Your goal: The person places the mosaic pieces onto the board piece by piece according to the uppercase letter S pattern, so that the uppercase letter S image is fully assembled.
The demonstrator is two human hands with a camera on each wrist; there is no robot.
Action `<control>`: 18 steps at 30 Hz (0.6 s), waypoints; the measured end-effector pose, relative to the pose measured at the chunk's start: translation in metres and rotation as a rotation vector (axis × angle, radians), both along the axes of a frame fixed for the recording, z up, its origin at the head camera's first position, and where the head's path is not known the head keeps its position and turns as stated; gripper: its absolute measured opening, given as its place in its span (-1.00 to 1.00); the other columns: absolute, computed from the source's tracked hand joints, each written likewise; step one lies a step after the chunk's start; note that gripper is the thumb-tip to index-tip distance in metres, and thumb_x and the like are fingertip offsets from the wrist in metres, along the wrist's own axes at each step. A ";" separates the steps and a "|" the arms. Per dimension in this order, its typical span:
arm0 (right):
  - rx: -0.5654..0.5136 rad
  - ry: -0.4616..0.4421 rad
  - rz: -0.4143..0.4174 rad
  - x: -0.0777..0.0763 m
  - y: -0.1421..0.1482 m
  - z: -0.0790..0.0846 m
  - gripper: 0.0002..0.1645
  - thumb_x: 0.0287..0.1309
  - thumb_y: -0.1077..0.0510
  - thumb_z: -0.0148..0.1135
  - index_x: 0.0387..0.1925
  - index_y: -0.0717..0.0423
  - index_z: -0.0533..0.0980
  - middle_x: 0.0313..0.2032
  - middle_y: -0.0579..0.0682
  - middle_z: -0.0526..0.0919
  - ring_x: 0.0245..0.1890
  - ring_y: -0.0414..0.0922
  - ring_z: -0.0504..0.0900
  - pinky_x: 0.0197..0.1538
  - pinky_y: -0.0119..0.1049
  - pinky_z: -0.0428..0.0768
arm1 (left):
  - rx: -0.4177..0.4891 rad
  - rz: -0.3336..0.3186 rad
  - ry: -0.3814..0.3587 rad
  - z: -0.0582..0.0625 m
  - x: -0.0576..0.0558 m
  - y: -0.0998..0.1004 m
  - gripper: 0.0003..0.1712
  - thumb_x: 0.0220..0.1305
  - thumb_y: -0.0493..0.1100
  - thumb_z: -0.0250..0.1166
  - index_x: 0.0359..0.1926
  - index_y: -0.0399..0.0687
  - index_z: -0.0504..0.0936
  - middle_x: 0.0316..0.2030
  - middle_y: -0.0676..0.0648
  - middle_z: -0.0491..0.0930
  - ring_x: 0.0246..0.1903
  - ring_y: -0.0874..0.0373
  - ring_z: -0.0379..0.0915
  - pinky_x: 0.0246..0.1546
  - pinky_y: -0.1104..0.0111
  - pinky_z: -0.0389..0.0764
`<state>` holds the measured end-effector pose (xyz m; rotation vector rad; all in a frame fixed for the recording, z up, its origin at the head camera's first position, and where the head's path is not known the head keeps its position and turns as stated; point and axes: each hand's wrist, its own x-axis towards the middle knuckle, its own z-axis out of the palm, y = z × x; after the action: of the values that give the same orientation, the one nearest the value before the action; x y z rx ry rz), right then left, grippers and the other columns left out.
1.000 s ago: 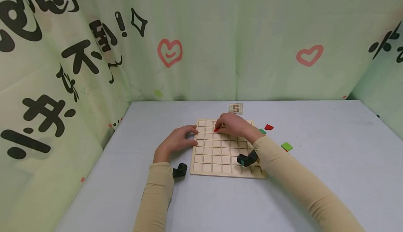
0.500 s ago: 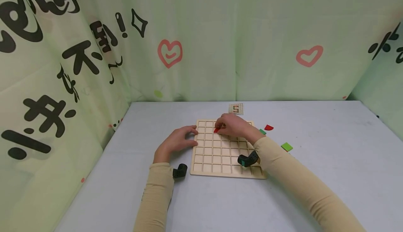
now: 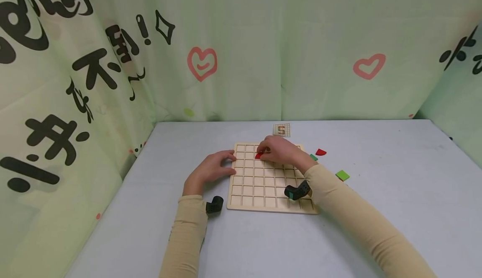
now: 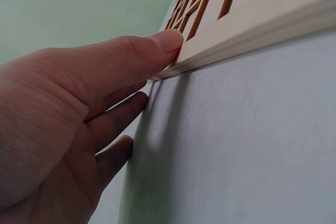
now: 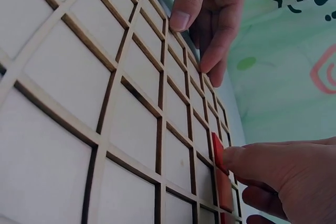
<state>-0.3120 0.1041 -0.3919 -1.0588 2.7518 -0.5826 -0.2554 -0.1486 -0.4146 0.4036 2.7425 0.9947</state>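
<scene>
A wooden grid board [image 3: 248,181] lies flat on the table. My right hand [image 3: 280,149] pinches a red tile [image 5: 218,153] between thumb and fingers at a cell in the board's far part. In the right wrist view an orange-red tile [image 5: 224,190] sits in the neighbouring cell, and a sliver of red shows below it. My left hand [image 3: 212,168] is at the board's left edge, its thumb resting on the rim in the left wrist view and the other fingers extended alongside. The right hand and forearm hide part of the board's right side.
Right of the board lie a red rounded tile [image 3: 321,152], a dark green tile [image 3: 314,157] and a light green square tile [image 3: 342,175] partly covering something red. Behind the board is a small printed grid card [image 3: 281,130]. A pale green curtain [image 3: 248,93] hangs behind the table.
</scene>
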 end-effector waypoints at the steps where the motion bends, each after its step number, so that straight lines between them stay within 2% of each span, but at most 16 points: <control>1: -0.009 -0.005 -0.011 0.001 0.002 0.001 -0.72 0.31 0.18 0.28 0.00 0.21 0.67 -0.12 0.09 0.69 -0.10 -0.01 0.62 0.02 -0.08 0.64 | -0.001 -0.002 0.000 0.000 0.000 0.000 -0.58 0.26 -0.15 0.41 0.12 -0.15 0.60 0.45 -0.08 0.35 0.49 -0.04 0.15 0.51 0.11 0.22; 8: -0.065 -0.048 -0.125 0.014 0.028 0.010 -0.66 0.37 0.12 0.20 0.06 0.23 0.64 -0.06 0.10 0.73 -0.05 0.02 0.67 0.07 -0.04 0.67 | -0.010 -0.005 0.013 -0.001 0.000 -0.001 -0.58 0.26 -0.15 0.41 0.11 -0.15 0.60 0.45 -0.09 0.35 0.49 -0.05 0.16 0.50 0.10 0.23; 14: -0.085 -0.090 -0.260 0.042 0.072 0.014 -0.62 0.40 0.07 0.18 0.08 0.23 0.62 -0.03 0.12 0.70 -0.04 0.03 0.64 0.08 0.01 0.66 | -0.004 -0.012 0.017 -0.001 0.000 -0.001 -0.57 0.26 -0.15 0.40 0.12 -0.16 0.60 0.44 -0.10 0.35 0.49 -0.06 0.16 0.51 0.10 0.23; 18: -0.113 -0.139 -0.390 0.061 0.112 0.015 -0.50 0.41 -0.06 0.15 0.18 0.20 0.56 0.09 0.20 0.64 0.05 0.12 0.58 0.08 0.05 0.64 | -0.002 -0.016 0.019 -0.001 0.000 -0.001 -0.57 0.25 -0.15 0.40 0.12 -0.16 0.60 0.45 -0.10 0.35 0.49 -0.06 0.16 0.51 0.10 0.22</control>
<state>-0.2513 0.2163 -0.3769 -0.4720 2.8395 -0.8334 -0.2555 -0.1499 -0.4158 0.4364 2.7521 0.9892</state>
